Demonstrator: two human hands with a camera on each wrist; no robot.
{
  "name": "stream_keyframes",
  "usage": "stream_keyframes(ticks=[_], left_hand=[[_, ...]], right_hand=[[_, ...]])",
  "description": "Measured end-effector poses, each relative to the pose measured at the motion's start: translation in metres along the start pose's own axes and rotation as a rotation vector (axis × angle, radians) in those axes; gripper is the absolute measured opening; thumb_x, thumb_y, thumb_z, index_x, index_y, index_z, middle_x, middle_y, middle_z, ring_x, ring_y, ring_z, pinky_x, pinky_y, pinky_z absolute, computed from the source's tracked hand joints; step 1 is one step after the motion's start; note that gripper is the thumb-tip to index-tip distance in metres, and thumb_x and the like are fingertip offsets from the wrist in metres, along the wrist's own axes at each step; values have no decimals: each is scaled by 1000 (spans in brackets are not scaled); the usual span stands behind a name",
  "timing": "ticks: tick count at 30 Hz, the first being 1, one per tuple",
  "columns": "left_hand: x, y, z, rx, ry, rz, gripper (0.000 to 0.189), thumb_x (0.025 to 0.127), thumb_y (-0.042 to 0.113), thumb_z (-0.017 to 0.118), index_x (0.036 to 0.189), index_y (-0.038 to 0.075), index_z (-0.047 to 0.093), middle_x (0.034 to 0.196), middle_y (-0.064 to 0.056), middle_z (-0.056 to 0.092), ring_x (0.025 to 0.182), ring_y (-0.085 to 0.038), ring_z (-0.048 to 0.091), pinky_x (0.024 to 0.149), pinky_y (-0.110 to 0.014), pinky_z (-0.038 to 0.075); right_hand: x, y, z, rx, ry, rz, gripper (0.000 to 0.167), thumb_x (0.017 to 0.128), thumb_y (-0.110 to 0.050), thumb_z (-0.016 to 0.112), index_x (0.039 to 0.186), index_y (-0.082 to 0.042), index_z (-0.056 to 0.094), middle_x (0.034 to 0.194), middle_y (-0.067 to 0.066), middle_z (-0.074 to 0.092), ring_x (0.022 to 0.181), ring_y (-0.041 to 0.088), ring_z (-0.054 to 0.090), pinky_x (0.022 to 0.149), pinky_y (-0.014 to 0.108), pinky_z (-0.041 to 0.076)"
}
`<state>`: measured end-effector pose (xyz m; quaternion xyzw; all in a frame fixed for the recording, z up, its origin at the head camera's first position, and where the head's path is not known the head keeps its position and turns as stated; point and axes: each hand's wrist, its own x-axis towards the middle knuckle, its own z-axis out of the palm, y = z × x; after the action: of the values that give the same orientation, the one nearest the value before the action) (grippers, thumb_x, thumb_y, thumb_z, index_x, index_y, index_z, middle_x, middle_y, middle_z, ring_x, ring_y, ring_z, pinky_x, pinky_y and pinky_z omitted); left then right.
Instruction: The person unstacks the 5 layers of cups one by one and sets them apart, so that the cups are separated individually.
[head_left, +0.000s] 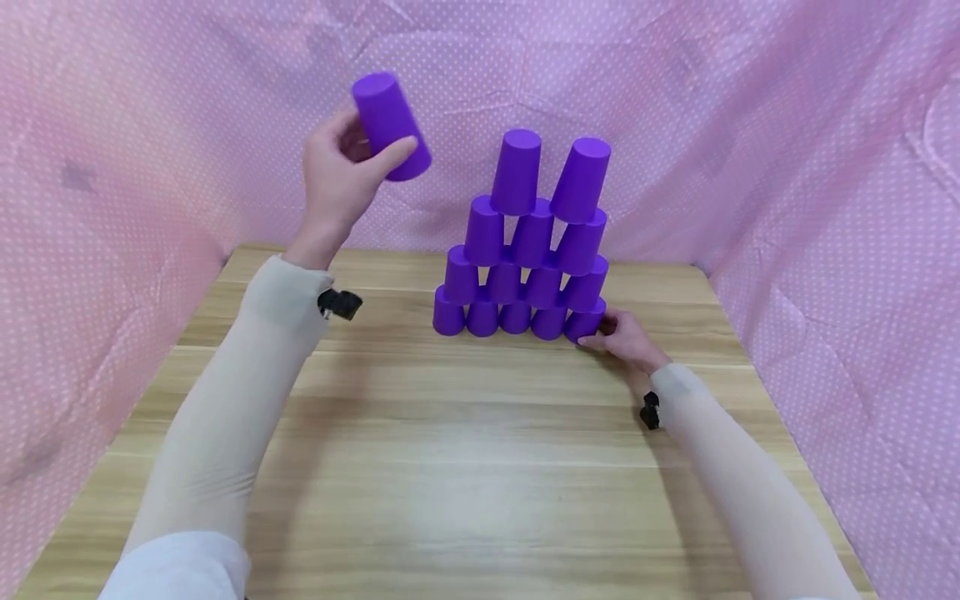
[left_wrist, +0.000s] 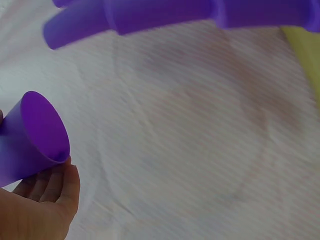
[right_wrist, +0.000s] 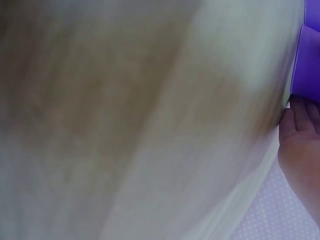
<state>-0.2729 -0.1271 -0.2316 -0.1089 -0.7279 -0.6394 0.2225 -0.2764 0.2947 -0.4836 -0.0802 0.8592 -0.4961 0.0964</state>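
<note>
My left hand [head_left: 341, 171] holds a purple cup [head_left: 392, 125] in the air, left of a stack of purple cups [head_left: 532, 237]. That cup is tilted, its base up; in the left wrist view its open mouth [left_wrist: 47, 125] shows, with fingers along its underside. Low at the stack's right end, my right hand [head_left: 626, 337] has thumb and fingers around the bottom-row corner cup [head_left: 585, 323]. In the right wrist view, fingers lie against that cup's wall [right_wrist: 307, 65]. All the stacked cups stand mouth down in four levels, two cups on top with a gap between them.
The stack stands toward the back of a wooden table [head_left: 450, 450]. Pink dotted cloth [head_left: 750, 125] hangs behind and along both sides. Small black cameras sit on the left wrist [head_left: 341, 303] and right wrist [head_left: 651, 411].
</note>
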Motion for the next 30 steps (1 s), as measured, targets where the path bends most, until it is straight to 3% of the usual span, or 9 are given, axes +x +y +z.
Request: stream_keyframes(ticks=[7,16,22,30], left_hand=[[-11,-82,-44,184,-4,-200,60,76,28,82,126,6,57,120,-14,59,105,-24,59,90,-30,49],[-58,-159,-100,461,2,-356,71,81,43,74,134,1,50,122,-20,57,107,-30,55,91,-40,47],[-80,-190,-135,498,65,-439,77,84,39,72,139,-3,41,129,-25,52,115,-35,51,97,-44,44],[-82,-211,-176,538,142,-531,74,90,38,65,142,-4,34,137,-27,44,122,-38,45,101,-46,40]], right_hand=[[-1,1,0,9,9,-16,55,77,-12,81,123,4,56,116,20,62,106,32,59,95,41,45],[-6,4,4,-6,-2,-4,55,78,-14,81,123,5,57,116,20,62,107,31,59,96,41,45],[-3,3,3,0,-8,-17,56,78,-14,80,124,6,55,117,21,62,107,32,59,96,42,45],[-4,1,2,3,-16,-17,57,79,-14,80,126,6,54,121,22,59,114,34,55,101,43,40]])
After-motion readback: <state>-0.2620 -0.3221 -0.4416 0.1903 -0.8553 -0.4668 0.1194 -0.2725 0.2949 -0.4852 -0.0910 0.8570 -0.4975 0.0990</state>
